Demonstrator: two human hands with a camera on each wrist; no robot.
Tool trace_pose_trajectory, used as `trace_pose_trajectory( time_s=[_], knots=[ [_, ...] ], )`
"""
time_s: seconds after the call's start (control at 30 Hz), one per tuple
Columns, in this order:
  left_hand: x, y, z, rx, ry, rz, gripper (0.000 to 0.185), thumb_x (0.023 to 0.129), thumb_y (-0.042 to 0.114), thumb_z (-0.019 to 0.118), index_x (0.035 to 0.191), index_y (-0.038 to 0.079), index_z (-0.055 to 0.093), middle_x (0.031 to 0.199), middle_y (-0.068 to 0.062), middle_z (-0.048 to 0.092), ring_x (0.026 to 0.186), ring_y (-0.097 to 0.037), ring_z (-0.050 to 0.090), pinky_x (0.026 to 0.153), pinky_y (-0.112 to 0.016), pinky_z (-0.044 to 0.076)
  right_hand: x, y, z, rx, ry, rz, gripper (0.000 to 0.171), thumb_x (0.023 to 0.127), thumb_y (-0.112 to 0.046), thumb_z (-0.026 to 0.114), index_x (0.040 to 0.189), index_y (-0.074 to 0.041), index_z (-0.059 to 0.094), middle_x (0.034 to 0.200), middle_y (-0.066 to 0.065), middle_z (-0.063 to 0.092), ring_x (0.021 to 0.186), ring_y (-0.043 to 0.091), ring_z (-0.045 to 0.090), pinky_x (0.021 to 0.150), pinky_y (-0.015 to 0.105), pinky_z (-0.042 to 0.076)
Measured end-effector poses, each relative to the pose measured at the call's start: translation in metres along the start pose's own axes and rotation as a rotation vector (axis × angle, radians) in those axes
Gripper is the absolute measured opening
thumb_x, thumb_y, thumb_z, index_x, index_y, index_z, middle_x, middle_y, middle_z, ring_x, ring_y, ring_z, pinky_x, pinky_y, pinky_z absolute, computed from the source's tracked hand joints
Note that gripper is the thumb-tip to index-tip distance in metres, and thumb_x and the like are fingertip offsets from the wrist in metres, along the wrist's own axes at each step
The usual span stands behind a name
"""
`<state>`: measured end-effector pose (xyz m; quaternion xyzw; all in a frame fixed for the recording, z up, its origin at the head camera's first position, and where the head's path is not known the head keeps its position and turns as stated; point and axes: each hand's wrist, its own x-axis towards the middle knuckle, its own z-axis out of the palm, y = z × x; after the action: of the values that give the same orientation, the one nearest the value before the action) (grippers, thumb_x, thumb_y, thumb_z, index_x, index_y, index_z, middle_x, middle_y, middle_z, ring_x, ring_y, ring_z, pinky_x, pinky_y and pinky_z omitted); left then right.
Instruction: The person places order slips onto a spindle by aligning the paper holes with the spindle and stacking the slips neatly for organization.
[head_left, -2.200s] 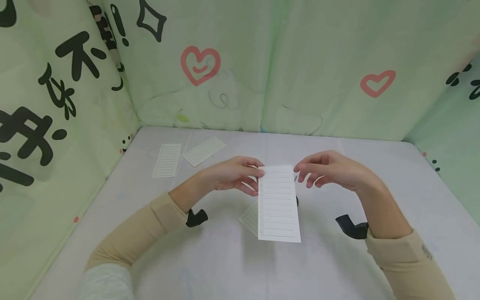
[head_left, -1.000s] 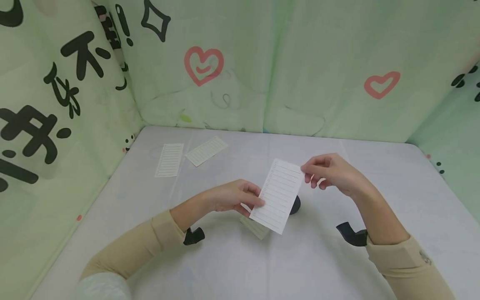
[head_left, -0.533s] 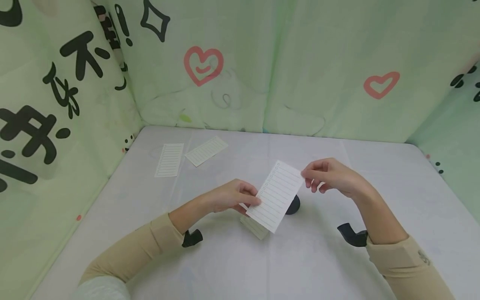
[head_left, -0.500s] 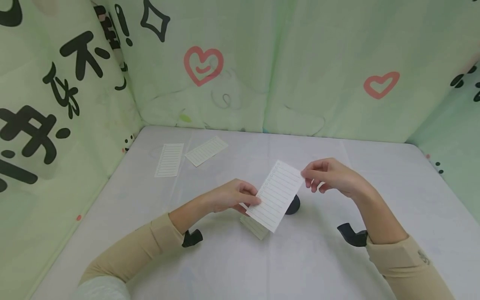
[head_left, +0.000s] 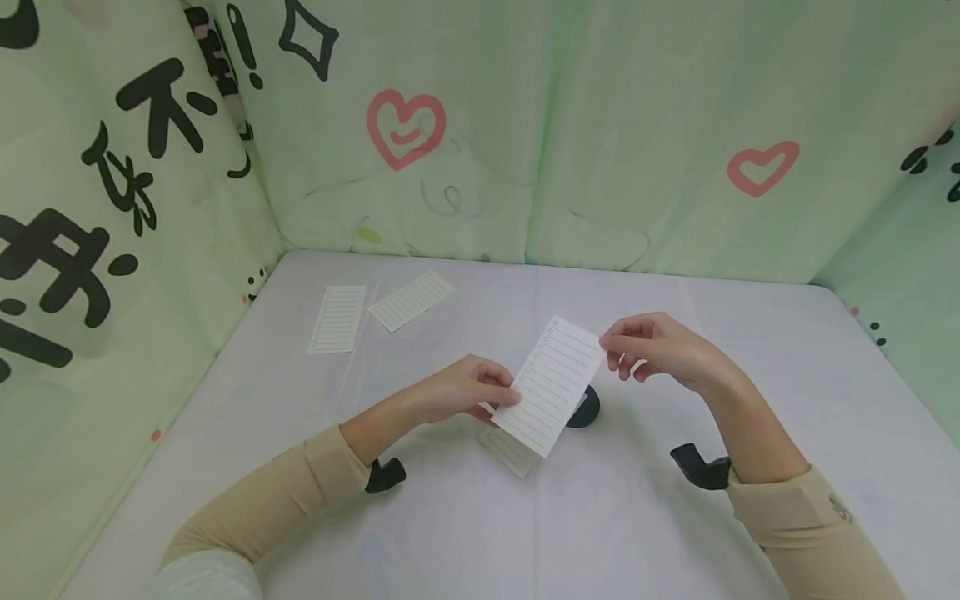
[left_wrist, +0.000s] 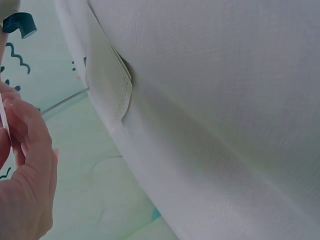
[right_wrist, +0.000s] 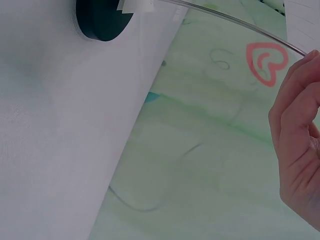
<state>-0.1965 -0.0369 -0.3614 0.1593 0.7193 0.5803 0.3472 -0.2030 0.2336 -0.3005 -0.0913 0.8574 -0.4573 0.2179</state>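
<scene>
With left hand (head_left: pixel 461 392), nearer, pinching the left edge of a lined card (head_left: pixel 551 385), slanted lengthwise from near left to far right. With right hand (head_left: pixel 670 354), farther, pinching a thin rod (right_wrist: pixel 240 21) at its tip by the card's far-right corner; cannot tell whether touching.

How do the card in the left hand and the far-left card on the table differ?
The held card is raised off the table, pinched by the left hand; the far-left card lies flat on it. The held card's top leans well to the right, the far-left card's only slightly. Both are whitish rectangles ruled with lines.
</scene>
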Motion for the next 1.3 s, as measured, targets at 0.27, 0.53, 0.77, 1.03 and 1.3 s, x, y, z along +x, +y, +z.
trace_pose_trajectory(
  time_s=[0.27,0.53,0.77,1.03,1.3],
  knots=[
    [0.004,-0.004,0.000,-0.018,0.008,0.008,0.017,0.088,0.009,0.059,0.097,-0.006,0.060,0.083,-0.005,0.063,0.070,-0.014,0.058,0.070,-0.032,0.053,0.002,0.003,-0.001,0.007,-0.013,-0.002,0.033,0.090,-0.025,0.057,0.103,0.006,0.057,0.075,0.009,0.057,0.066,0.022,0.057,0.058,0.029,0.048],
    [0.009,-0.007,0.001,-0.036,0.059,0.011,0.017,0.087,0.008,0.060,0.097,-0.006,0.060,0.081,-0.003,0.063,0.071,-0.013,0.057,0.071,-0.032,0.054,0.004,0.005,-0.003,0.024,-0.026,-0.007,0.033,0.090,-0.025,0.057,0.103,0.006,0.056,0.075,0.008,0.057,0.067,0.027,0.057,0.057,0.027,0.047],
    [0.015,-0.011,0.002,-0.015,0.083,0.024,0.015,0.086,0.007,0.061,0.094,-0.006,0.061,0.078,-0.002,0.063,0.068,-0.012,0.056,0.068,-0.032,0.054,0.005,0.005,-0.004,0.031,-0.035,-0.006,0.033,0.090,-0.025,0.058,0.102,0.006,0.056,0.076,0.008,0.056,0.065,0.022,0.056,0.057,0.027,0.046],
    [0.018,-0.011,0.004,0.050,0.094,0.016,0.014,0.086,0.007,0.062,0.093,-0.005,0.061,0.077,-0.004,0.063,0.067,-0.013,0.057,0.066,-0.031,0.054,0.003,0.003,-0.003,0.046,-0.048,-0.006,0.030,0.089,-0.023,0.060,0.099,0.006,0.056,0.076,0.007,0.057,0.064,0.020,0.056,0.057,0.027,0.046],
    [0.021,-0.015,0.005,0.083,0.094,0.008,0.012,0.086,0.006,0.062,0.091,-0.006,0.061,0.075,-0.005,0.063,0.066,-0.013,0.059,0.062,-0.030,0.054,0.003,0.006,-0.004,0.026,-0.065,-0.008,0.030,0.089,-0.022,0.060,0.099,0.006,0.057,0.076,0.006,0.058,0.065,0.022,0.057,0.058,0.027,0.046]
  ],
)
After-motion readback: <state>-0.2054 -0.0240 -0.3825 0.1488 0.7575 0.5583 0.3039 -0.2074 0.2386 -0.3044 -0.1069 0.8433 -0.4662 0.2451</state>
